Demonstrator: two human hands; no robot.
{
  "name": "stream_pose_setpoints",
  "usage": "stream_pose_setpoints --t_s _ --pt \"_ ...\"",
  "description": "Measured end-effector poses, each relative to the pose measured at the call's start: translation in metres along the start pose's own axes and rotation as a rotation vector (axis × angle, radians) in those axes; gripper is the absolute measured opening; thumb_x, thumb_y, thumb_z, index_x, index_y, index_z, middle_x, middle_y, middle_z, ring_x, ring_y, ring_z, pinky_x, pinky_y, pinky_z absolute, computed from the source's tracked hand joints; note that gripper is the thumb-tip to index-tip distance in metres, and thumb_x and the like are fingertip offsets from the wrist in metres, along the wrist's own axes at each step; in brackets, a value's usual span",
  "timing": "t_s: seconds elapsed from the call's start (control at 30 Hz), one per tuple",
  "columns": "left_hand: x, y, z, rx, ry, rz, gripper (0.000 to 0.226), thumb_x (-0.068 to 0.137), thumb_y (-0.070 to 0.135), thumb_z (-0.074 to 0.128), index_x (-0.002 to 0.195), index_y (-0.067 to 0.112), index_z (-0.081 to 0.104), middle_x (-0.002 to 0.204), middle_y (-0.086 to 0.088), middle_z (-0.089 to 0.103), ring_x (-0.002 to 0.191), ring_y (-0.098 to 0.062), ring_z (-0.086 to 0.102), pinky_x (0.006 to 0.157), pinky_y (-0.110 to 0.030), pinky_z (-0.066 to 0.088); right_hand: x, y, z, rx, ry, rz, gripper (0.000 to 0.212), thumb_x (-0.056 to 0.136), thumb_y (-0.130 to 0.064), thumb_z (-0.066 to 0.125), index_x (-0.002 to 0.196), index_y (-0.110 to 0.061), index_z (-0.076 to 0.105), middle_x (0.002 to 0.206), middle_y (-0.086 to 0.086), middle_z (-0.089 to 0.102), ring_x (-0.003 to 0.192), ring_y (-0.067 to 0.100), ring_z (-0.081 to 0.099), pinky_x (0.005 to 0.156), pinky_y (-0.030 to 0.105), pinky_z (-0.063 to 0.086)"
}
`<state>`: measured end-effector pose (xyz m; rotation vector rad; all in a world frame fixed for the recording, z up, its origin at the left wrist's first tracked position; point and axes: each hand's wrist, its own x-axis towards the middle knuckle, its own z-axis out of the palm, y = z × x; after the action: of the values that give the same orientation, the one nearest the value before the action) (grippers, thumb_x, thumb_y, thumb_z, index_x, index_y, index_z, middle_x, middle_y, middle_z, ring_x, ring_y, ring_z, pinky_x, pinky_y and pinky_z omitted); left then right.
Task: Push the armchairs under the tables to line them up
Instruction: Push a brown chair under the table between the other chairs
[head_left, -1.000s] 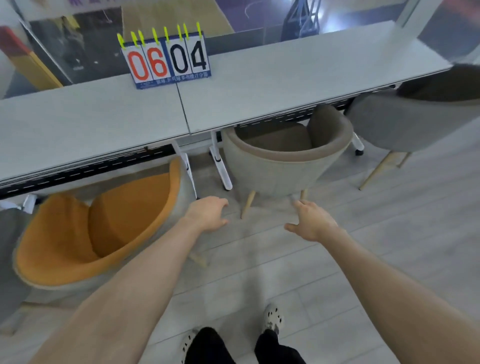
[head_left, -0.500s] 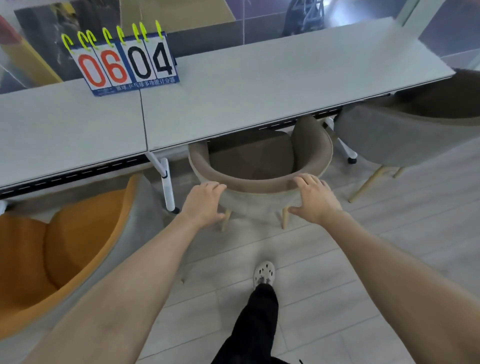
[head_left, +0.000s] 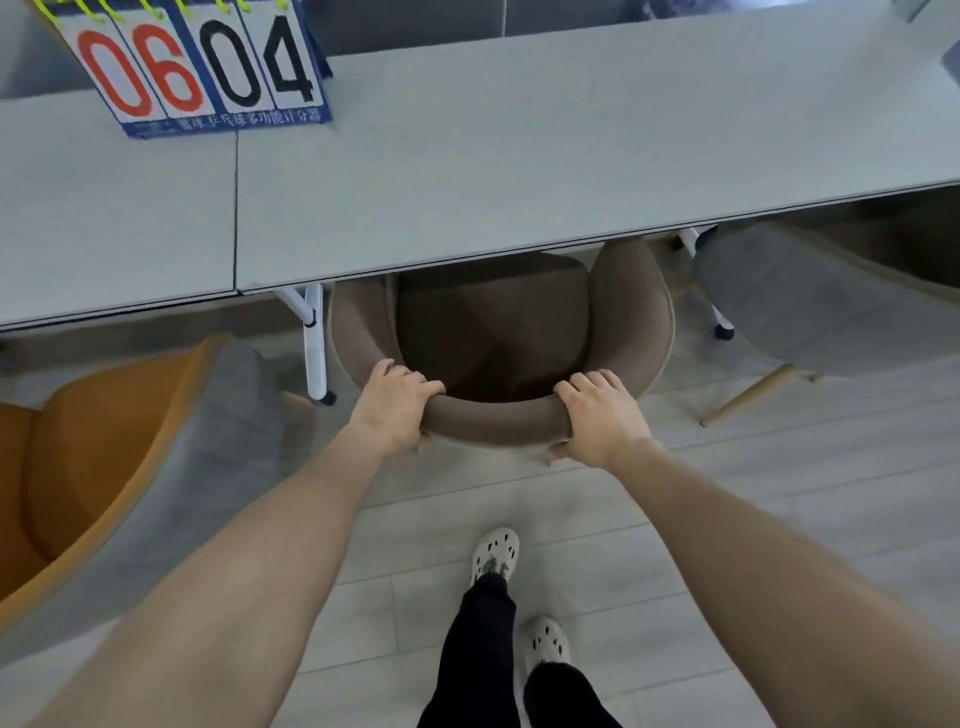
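Observation:
A brown armchair (head_left: 493, 415) stands with its seat partly under the right-hand grey table (head_left: 519, 156). My left hand (head_left: 392, 408) grips the left part of its curved backrest, fingers curled over the top. On the right part of the same backrest my right hand (head_left: 597, 415) holds on, thumb under the rim. An orange armchair (head_left: 93, 467) with a grey shell stands at the left, out from the left-hand table (head_left: 104, 218). At the right a grey armchair (head_left: 810, 301) sits partly under the table edge.
A flip scoreboard (head_left: 202, 67) reading 06 04 stands on the tables at the seam. White table legs with castors (head_left: 314, 343) stand just left of the brown chair, another (head_left: 711, 312) to its right. My feet in white clogs (head_left: 496, 556) are on the pale plank floor.
I have stepped closer to the table. Both hands went from hovering open in front of the brown armchair to closing on its backrest, and the chair sits further under the table.

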<state>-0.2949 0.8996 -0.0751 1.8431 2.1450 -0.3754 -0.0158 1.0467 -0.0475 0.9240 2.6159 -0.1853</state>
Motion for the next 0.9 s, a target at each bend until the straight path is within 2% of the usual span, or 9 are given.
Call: stream_pose_setpoints --t_s 0.1,0.3,0.4,0.53,0.77,0.9 --pt "-0.007 0.005 0.003 -0.019 -0.016 -0.04 0.068 0.073 0.056 0.088 0.135 0.042 0.063 0.129 0.009 0.071 0.13 -0.02 0.059 0.127 -0.046 0.023 -0.002 -0.003 0.006 0.004 0.042 -0.033 0.09 0.071 -0.081 0.078 0.137 -0.023 0.059 0.128 0.0 0.062 0.127 0.027 0.054 0.124 0.045 0.032" --pt "-0.045 0.051 0.023 -0.017 -0.025 -0.109 0.066 0.081 0.052 0.083 0.142 0.04 0.06 0.135 0.007 0.069 0.133 -0.022 0.057 0.128 -0.048 0.022 -0.033 0.011 0.023 -0.024 0.055 -0.092 0.085 0.072 -0.081 0.077 0.133 -0.023 0.061 0.125 0.0 0.062 0.125 0.026 0.055 0.122 0.044 0.033" --pt "-0.065 0.078 0.034 -0.035 -0.016 -0.141 0.063 0.082 0.05 0.081 0.14 0.041 0.06 0.133 0.007 0.07 0.131 -0.023 0.058 0.126 -0.049 0.024 -0.052 0.022 0.031 -0.027 0.049 -0.121 0.087 0.071 -0.081 0.079 0.133 -0.022 0.061 0.124 0.0 0.062 0.124 0.026 0.054 0.123 0.043 0.031" --pt "-0.091 0.11 0.049 -0.027 -0.027 -0.157 0.067 0.076 0.061 0.082 0.136 0.04 0.061 0.127 0.007 0.071 0.126 -0.024 0.059 0.123 -0.05 0.026 -0.083 0.028 0.047 -0.02 0.032 -0.147 0.086 0.069 -0.078 0.082 0.131 -0.022 0.061 0.123 -0.001 0.062 0.123 0.026 0.053 0.124 0.043 0.028" --pt "-0.14 0.152 0.07 -0.041 -0.003 -0.184 0.061 0.081 0.061 0.078 0.135 0.039 0.061 0.123 0.007 0.071 0.126 -0.023 0.059 0.125 -0.046 0.025 -0.135 0.031 0.078 0.025 0.051 -0.172 0.088 0.068 -0.074 0.085 0.136 -0.024 0.061 0.127 -0.002 0.06 0.128 0.027 0.052 0.128 0.046 0.023" --pt "-0.166 0.165 0.077 -0.073 0.012 -0.21 0.055 0.085 0.051 0.077 0.136 0.037 0.062 0.125 0.006 0.071 0.128 -0.022 0.058 0.127 -0.045 0.023 -0.148 0.025 0.09 0.04 0.055 -0.191 0.087 0.065 -0.072 0.089 0.134 -0.026 0.064 0.127 -0.002 0.066 0.128 0.027 0.055 0.127 0.048 0.022"
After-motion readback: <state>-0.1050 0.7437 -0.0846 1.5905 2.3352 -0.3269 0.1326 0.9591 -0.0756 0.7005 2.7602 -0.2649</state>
